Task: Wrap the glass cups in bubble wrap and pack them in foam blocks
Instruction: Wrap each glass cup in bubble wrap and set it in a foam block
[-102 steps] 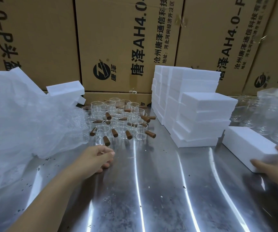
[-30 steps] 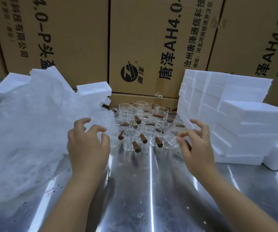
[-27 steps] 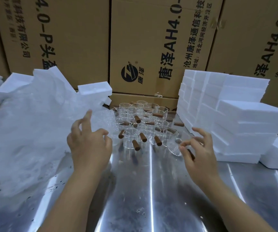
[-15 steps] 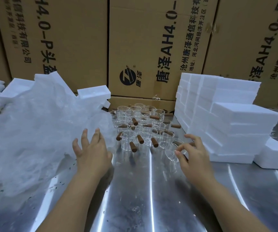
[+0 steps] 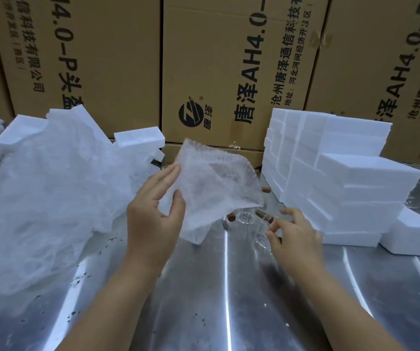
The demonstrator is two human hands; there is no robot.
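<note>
Lifted since before, sheet (image 5: pixel 216 183) hangs, left edge pinched by left hand (image 5: pixel 153 219); right hand (image 5: pixel 295 239) pinches cup (image 5: pixel 264 217) (table (image 5: pixel 229 300) beneath; foam (image 5: pixel 343 193) rightward).

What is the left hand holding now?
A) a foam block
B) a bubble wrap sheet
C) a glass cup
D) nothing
B: the left hand pinches a bubble wrap sheet between thumb and fingers; the right hand holds the cup.
</note>
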